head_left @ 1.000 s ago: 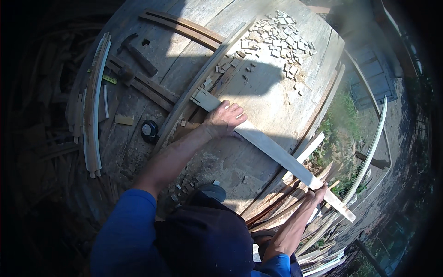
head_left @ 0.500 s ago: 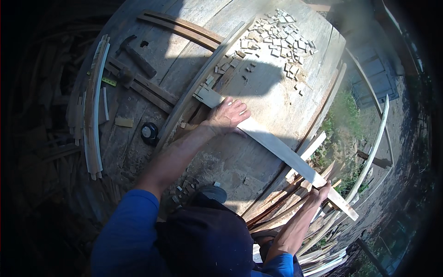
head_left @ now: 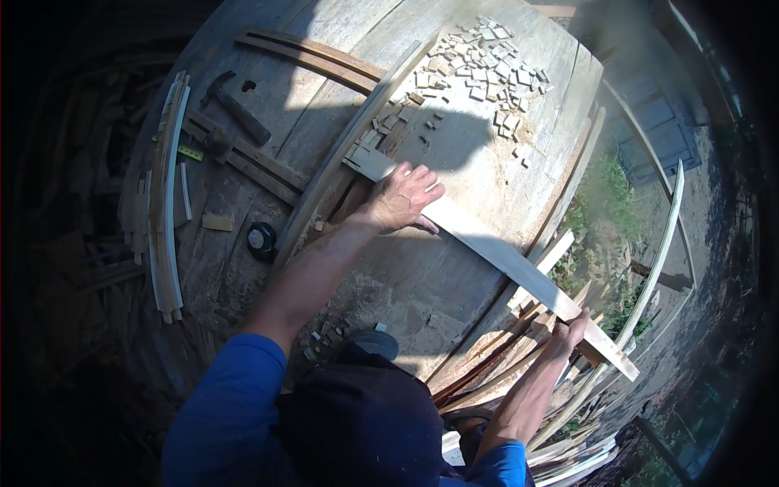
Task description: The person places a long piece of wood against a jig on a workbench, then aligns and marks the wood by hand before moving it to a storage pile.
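Note:
A long pale board (head_left: 499, 252) lies diagonally across the worktable, its upper-left end notched and beside a long batten (head_left: 357, 130). My left hand (head_left: 402, 195) grips the board near that end, fingers bent over its top. Down at the right, my right hand (head_left: 570, 331) is closed on the board's edge near the other end, which reaches beyond the table among loose strips. Small cut wooden pieces (head_left: 503, 73) are scattered above the board, some of them close to its notched end.
The worktable (head_left: 324, 260) also holds a hammer (head_left: 239, 109), a round black tape measure (head_left: 261, 239), a yellow rule (head_left: 189, 152), rail pairs (head_left: 308, 57) and bundled strips (head_left: 169, 203). Loose strips (head_left: 487, 365) lean at lower right. Plants (head_left: 600, 203) and long battens (head_left: 661, 252) are beyond the right edge.
Both hands and the board have shifted slightly rightward, the left hand also a little upward. Both hands keep their hold.

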